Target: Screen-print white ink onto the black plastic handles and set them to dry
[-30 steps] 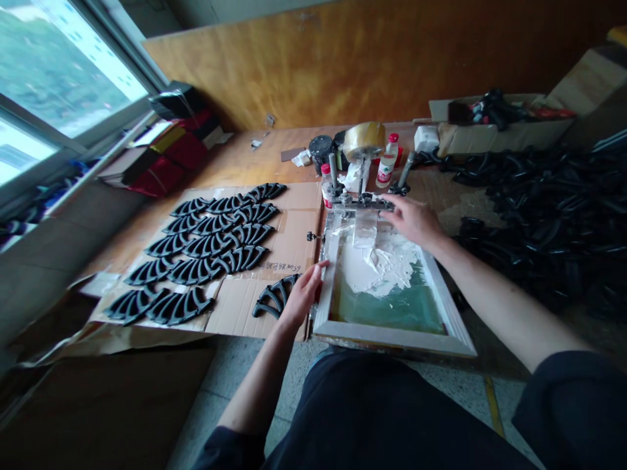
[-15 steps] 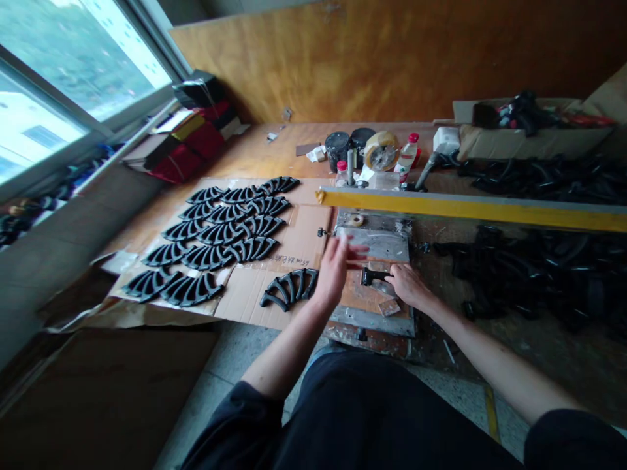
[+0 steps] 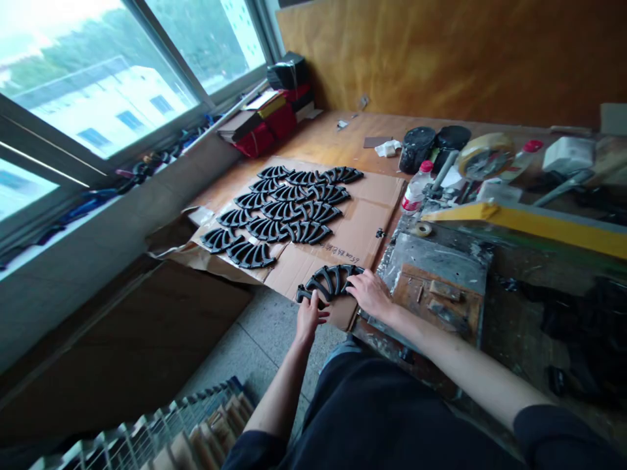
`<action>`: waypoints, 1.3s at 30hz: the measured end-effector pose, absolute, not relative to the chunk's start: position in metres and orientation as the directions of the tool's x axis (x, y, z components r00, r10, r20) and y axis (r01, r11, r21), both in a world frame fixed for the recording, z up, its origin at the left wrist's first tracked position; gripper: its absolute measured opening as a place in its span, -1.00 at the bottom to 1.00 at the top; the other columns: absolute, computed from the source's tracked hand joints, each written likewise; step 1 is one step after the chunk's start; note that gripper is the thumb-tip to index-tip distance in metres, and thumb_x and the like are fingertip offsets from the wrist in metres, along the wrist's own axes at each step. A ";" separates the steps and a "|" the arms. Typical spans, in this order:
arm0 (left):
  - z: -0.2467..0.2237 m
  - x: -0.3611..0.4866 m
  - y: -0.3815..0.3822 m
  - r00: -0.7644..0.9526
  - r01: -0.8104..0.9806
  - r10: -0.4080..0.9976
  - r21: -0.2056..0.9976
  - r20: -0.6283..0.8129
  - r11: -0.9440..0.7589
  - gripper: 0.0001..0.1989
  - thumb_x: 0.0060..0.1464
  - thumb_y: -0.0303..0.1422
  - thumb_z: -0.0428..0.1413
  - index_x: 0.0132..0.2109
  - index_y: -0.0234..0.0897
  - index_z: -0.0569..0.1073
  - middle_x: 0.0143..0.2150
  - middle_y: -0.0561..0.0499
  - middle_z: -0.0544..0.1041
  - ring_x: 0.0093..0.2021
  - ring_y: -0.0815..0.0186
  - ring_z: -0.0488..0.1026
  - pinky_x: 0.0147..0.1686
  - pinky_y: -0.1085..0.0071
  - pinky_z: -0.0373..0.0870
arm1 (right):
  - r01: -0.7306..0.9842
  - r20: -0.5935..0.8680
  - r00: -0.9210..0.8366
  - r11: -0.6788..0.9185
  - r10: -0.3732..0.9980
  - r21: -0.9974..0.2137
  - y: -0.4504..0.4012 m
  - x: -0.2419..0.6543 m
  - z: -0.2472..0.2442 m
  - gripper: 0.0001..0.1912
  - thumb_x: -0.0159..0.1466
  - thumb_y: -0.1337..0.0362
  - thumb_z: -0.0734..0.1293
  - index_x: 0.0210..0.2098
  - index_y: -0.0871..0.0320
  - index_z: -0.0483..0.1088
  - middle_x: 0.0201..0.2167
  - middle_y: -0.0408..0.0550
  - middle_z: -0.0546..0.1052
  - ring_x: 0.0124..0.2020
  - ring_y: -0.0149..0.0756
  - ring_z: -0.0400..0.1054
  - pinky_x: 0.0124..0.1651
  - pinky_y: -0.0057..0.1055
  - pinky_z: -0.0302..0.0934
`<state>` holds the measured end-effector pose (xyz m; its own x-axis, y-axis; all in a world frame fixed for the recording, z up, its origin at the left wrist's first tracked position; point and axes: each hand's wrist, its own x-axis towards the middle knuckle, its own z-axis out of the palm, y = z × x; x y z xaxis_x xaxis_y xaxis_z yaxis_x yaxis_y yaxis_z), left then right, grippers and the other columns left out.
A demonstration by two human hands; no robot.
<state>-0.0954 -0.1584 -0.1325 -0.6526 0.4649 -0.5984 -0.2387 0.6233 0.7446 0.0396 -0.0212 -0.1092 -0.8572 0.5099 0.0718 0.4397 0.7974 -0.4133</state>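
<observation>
A short fan-shaped row of black curved handles (image 3: 329, 281) lies near the front edge of the cardboard sheet (image 3: 365, 215). My left hand (image 3: 309, 320) grips one black handle (image 3: 304, 295) at the left end of this row, thumb on top of it. At the opposite end, my right hand (image 3: 371, 294) has its fingers curled over the last handle of the row. Farther left on the cardboard, many more black handles (image 3: 294, 209) are laid out in overlapping fans.
A metal plate with a wooden board (image 3: 416, 294) sits right of the cardboard. Beyond it are a yellow bar (image 3: 548, 225), a red-capped bottle (image 3: 416, 189), black tubs (image 3: 416, 147) and a tape roll (image 3: 484, 156). A dark pile of parts (image 3: 582, 333) lies on the right.
The view has turned left. Both hands have moved from the metal plate to the short row on the cardboard. The handle that my right hand held over the board is gone from there.
</observation>
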 end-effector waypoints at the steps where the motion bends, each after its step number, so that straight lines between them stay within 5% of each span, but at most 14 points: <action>1: -0.142 -0.106 -0.166 -0.657 -0.186 0.431 0.686 -0.619 0.703 -0.49 0.25 0.05 -0.22 -0.02 -0.33 0.26 -0.13 -0.24 0.58 -0.42 0.31 0.57 -0.52 0.46 0.42 | 0.481 0.007 -0.854 0.795 0.520 -0.369 -0.016 0.028 -0.115 -0.72 0.37 0.11 0.20 -0.14 0.13 0.44 -0.23 0.05 0.57 -0.05 -0.10 0.29 -0.04 -0.23 0.14; 7: -0.174 -0.141 -0.159 -0.653 0.081 0.416 0.487 -0.633 0.869 -0.37 0.19 0.09 -0.20 -0.17 -0.42 0.45 -0.39 -0.31 0.60 -0.42 0.09 0.58 -0.42 0.30 0.44 | 0.609 -0.255 -0.791 0.754 0.556 -0.247 -0.015 -0.017 -0.132 -0.46 0.36 -0.08 0.13 -0.24 0.22 0.53 -0.25 0.22 0.59 -0.02 -0.01 0.32 -0.05 -0.18 0.15; 11: -0.168 -0.191 -0.128 -0.690 0.263 0.468 0.411 -0.553 0.873 -0.42 0.16 0.05 -0.09 -0.13 -0.42 0.51 -0.08 -0.43 0.57 -0.01 -0.07 0.52 -0.07 0.16 0.38 | 0.621 -0.274 -0.783 0.732 0.559 -0.280 -0.025 -0.031 -0.132 -0.45 0.35 -0.10 0.14 -0.13 0.20 0.53 -0.20 0.21 0.59 -0.01 -0.03 0.35 -0.06 -0.21 0.18; 15: -0.149 -0.231 -0.111 -0.671 0.403 0.543 0.366 -0.504 0.839 -0.44 0.13 0.06 -0.02 -0.07 -0.37 0.51 0.04 -0.36 0.52 0.13 -0.04 0.42 0.09 0.17 0.26 | 0.601 -0.292 -0.797 0.742 0.529 -0.296 -0.027 -0.036 -0.133 -0.47 0.35 -0.09 0.14 -0.02 0.19 0.47 -0.19 0.18 0.59 -0.02 -0.03 0.37 -0.05 -0.20 0.19; 20: -0.146 -0.192 -0.125 -0.738 0.539 0.617 0.313 -0.272 0.782 -0.38 0.20 0.04 -0.11 0.11 -0.39 0.41 0.13 -0.42 0.43 0.17 -0.12 0.32 0.13 0.04 0.18 | 0.542 -0.176 -0.838 0.754 0.516 -0.372 -0.017 -0.022 -0.130 -0.56 0.37 0.02 0.17 0.04 0.14 0.45 -0.18 0.10 0.60 -0.06 -0.06 0.38 -0.04 -0.22 0.21; 24: -0.169 -0.139 -0.126 -0.604 0.747 0.797 0.344 -0.008 0.569 -0.40 0.16 -0.01 0.00 0.27 -0.18 0.30 0.35 -0.20 0.22 0.32 -0.06 0.12 0.23 0.02 0.06 | 0.505 -0.063 -0.835 0.716 0.547 -0.482 -0.003 -0.004 -0.129 -0.62 0.37 0.10 0.18 0.01 0.15 0.47 -0.13 0.05 0.58 -0.07 -0.10 0.38 0.00 -0.23 0.23; 29: -0.188 -0.145 -0.112 -0.556 0.784 0.831 0.325 -0.011 0.529 -0.36 -0.01 -0.03 0.20 0.21 -0.11 0.39 0.31 -0.15 0.30 0.30 -0.18 0.12 0.23 -0.18 0.01 | 0.469 0.055 -0.796 0.673 0.602 -0.571 0.012 0.017 -0.135 -0.66 0.36 0.14 0.19 0.00 0.10 0.46 -0.11 0.03 0.57 -0.09 -0.08 0.38 0.03 -0.14 0.25; 35: -0.180 -0.240 -0.139 -0.107 0.952 0.994 0.283 -0.038 0.113 -0.34 -0.12 -0.02 0.28 0.14 -0.11 0.46 0.26 -0.10 0.37 0.30 -0.09 0.19 0.25 -0.04 0.13 | 0.477 0.165 -0.721 0.655 0.673 -0.586 0.031 0.051 -0.133 -0.64 0.37 0.08 0.17 -0.03 0.12 0.46 -0.11 0.02 0.57 -0.10 -0.08 0.38 0.00 -0.13 0.26; 39: -0.179 -0.292 -0.148 -0.107 0.972 0.992 0.202 -0.064 0.118 -0.34 -0.07 -0.01 0.25 0.17 -0.14 0.45 0.28 -0.10 0.35 0.33 -0.06 0.16 0.29 0.03 0.09 | 0.510 0.208 -0.664 0.638 0.718 -0.577 0.040 0.072 -0.121 -0.66 0.36 0.10 0.18 -0.06 0.12 0.47 -0.15 0.02 0.58 -0.14 -0.10 0.40 -0.03 -0.15 0.26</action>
